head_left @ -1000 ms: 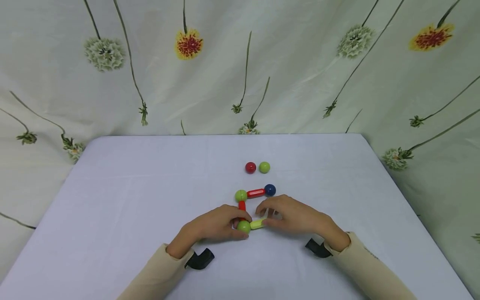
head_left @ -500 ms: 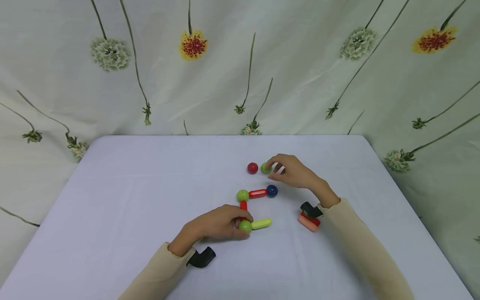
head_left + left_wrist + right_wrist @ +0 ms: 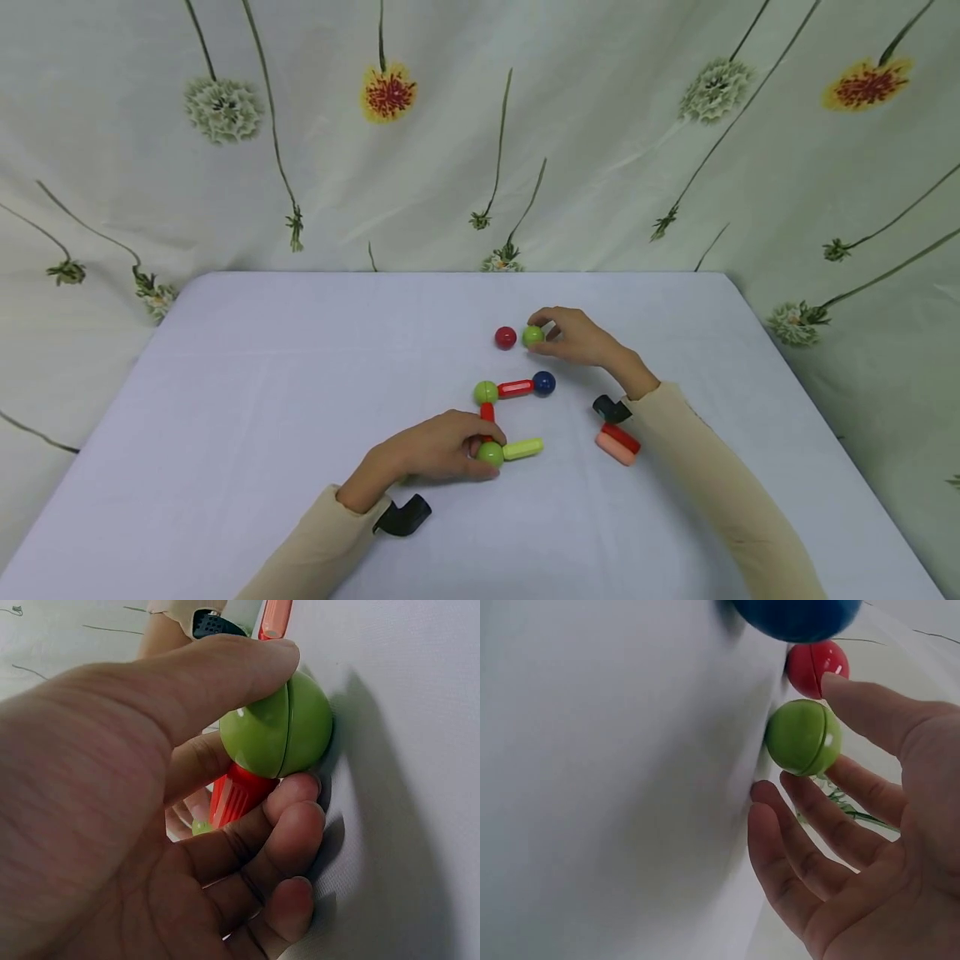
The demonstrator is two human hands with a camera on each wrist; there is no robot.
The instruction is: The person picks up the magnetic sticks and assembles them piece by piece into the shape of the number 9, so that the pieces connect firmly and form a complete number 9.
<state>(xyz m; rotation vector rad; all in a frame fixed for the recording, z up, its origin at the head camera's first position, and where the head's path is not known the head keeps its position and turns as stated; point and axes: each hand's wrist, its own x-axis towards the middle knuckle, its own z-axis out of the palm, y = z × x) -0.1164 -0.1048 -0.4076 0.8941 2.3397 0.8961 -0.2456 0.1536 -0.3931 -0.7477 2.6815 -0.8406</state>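
Note:
In the head view my left hand (image 3: pixel 450 446) holds a near green ball (image 3: pixel 491 454), thumb on one side and curled fingers on the other. From this ball a red rod (image 3: pixel 487 411) leads back to a second green ball (image 3: pixel 486 392), and a yellow-green rod (image 3: pixel 523 448) points right. Another red rod (image 3: pixel 516 388) links the second ball to a dark blue ball (image 3: pixel 543 382). Farther back, my right hand (image 3: pixel 577 337) has its thumb and index finger around a loose green ball (image 3: pixel 804 737), which still rests on the table. A red ball (image 3: pixel 506 337) lies just left of it.
A red rod (image 3: pixel 621 438) and a salmon-coloured rod (image 3: pixel 615 449) lie side by side on the white-covered table (image 3: pixel 300 375), near the right sleeve. Behind the table's far edge hangs a flower-patterned cloth (image 3: pixel 600 125).
My right hand has left the yellow-green rod and moved back to the loose green ball, its fingers closing around it. The pair of loose rods has come into sight. My left hand stays put.

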